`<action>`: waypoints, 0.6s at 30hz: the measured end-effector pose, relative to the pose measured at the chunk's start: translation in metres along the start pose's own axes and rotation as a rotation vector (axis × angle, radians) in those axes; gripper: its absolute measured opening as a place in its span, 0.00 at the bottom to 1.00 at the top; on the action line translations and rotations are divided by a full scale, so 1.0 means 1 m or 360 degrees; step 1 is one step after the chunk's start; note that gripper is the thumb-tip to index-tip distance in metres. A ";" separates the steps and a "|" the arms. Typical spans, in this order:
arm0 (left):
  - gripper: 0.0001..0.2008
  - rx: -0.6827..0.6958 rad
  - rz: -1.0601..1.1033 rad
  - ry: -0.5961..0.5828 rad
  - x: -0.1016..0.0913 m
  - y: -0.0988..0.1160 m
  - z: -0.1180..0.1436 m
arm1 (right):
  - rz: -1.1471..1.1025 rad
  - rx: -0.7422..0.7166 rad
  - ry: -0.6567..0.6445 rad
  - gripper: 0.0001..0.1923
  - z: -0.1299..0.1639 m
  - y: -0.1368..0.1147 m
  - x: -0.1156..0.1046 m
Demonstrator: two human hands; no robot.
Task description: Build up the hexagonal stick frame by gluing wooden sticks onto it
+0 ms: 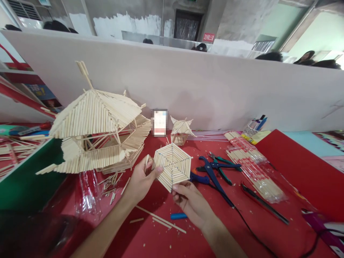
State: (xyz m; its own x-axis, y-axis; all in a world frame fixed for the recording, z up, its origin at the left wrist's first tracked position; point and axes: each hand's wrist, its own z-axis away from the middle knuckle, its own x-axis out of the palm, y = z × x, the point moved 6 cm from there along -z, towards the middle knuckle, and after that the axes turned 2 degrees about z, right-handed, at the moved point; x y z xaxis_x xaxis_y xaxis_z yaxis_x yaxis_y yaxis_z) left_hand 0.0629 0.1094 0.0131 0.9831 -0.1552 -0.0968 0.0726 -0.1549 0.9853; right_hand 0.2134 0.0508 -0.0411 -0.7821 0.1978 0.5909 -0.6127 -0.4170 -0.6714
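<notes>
Above the red tabletop, both hands hold a hexagonal panel (177,170) made of pale wooden sticks laid in nested rings. My left hand (141,179) is closed on its left edge, thumb on top, and a short stick (147,161) stands up from between its fingers. The panel's lower corner is pinched by my right hand (189,200), thumb uppermost. Behind it stands a small stick pavilion (182,129) with upturned roof corners. A much larger stick pavilion (99,114) with a tiered roof rises to the left.
Blue-handled tools (212,173) and green-handled pliers (224,173) lie at the right, near bagged sticks (258,175) and a black knife-like tool (264,202). Loose sticks (161,218) and a blue cylinder (178,216) lie in front. A white partition (215,86) closes off the back.
</notes>
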 end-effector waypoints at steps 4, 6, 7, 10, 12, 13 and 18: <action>0.21 0.0053 -0.0041 0.0015 0.002 0.004 0.001 | -0.0122 0.0034 0.0076 0.15 0.001 0.005 0.003; 0.21 0.0064 -0.0041 0.0012 0.003 0.005 0.001 | -0.0176 0.0043 0.0097 0.14 0.003 0.005 0.005; 0.20 0.0063 -0.0042 0.0007 0.003 0.005 0.001 | -0.0199 0.0039 0.0104 0.13 0.003 0.005 0.006; 0.20 0.0067 -0.0054 0.0001 0.005 0.004 0.002 | -0.0229 0.0016 0.0104 0.12 0.004 0.004 0.007; 0.20 0.0071 -0.0057 -0.0001 0.006 0.004 0.002 | -0.0231 -0.0002 0.0101 0.11 0.003 0.006 0.006; 0.20 0.0070 -0.0052 -0.0003 0.006 0.004 0.003 | -0.0233 -0.0015 0.0087 0.10 0.002 0.007 0.006; 0.21 0.0037 -0.0017 -0.0022 0.010 0.004 0.004 | -0.0230 -0.0079 -0.0035 0.10 -0.003 0.011 0.006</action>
State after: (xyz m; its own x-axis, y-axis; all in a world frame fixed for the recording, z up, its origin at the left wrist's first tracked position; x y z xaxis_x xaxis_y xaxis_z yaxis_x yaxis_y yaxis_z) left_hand 0.0721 0.1038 0.0152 0.9799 -0.1669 -0.1097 0.0792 -0.1795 0.9806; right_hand 0.2020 0.0504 -0.0463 -0.6830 0.2332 0.6922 -0.7241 -0.3410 -0.5995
